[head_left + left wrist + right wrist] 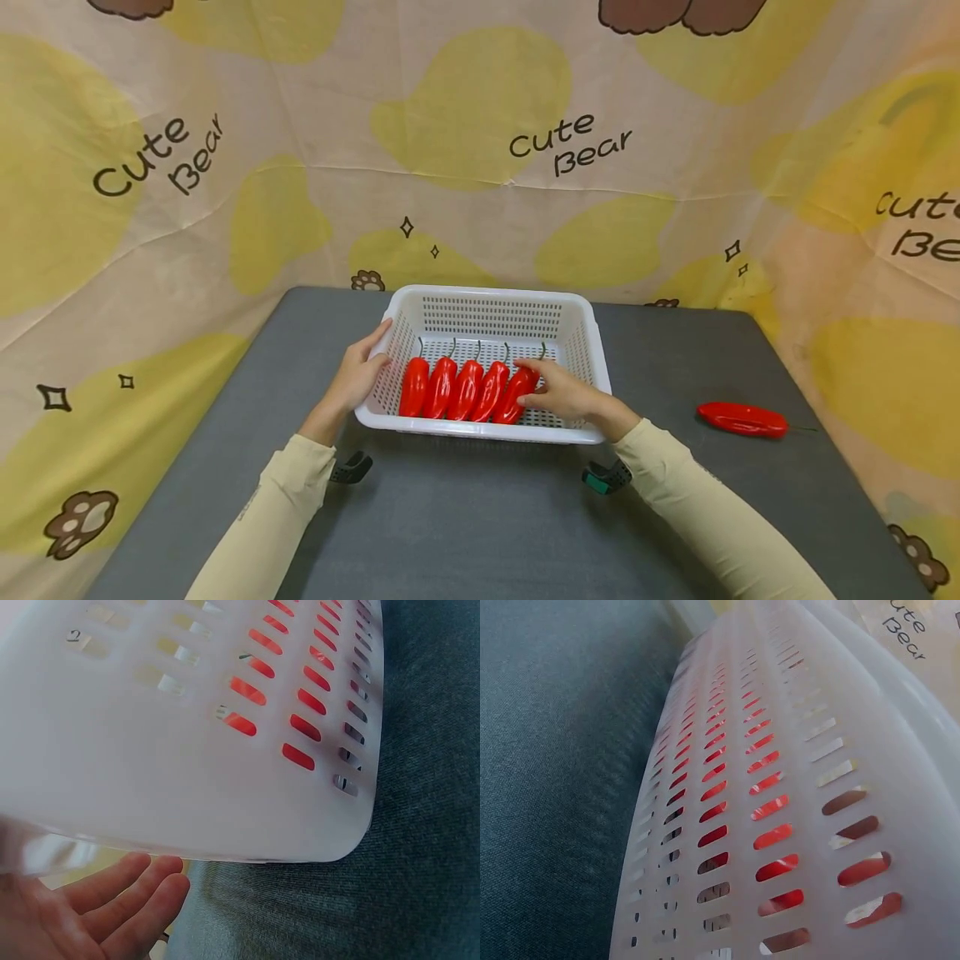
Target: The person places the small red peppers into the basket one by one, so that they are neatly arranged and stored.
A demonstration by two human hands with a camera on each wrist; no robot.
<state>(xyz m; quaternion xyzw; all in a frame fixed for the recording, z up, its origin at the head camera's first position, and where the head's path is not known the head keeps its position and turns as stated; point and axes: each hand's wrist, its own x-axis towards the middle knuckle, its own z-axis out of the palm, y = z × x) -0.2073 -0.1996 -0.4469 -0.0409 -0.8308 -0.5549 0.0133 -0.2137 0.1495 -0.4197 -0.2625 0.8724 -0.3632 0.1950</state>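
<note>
A white plastic basket [480, 429] holds several glossy red chili peppers [440, 387] side by side, green stems pointing to the far side. My left hand [352, 379] grips the basket's left rim, thumb over the inside edge. In the left wrist view, fingers [150, 907] of that hand show under the rim. Inside the basket, my right hand [561, 390] has thumb and fingers around the rightmost chili pepper [516, 396]. The right wrist view looks at the slotted outer wall [727, 787], red peppers visible through its holes, the hand mostly hidden behind it.
One more red chili pepper [742, 419] lies on the grey tabletop [480, 525] to the right, stem pointing right. A patterned cloth [465, 108] with bear lettering hangs behind the table and along both sides.
</note>
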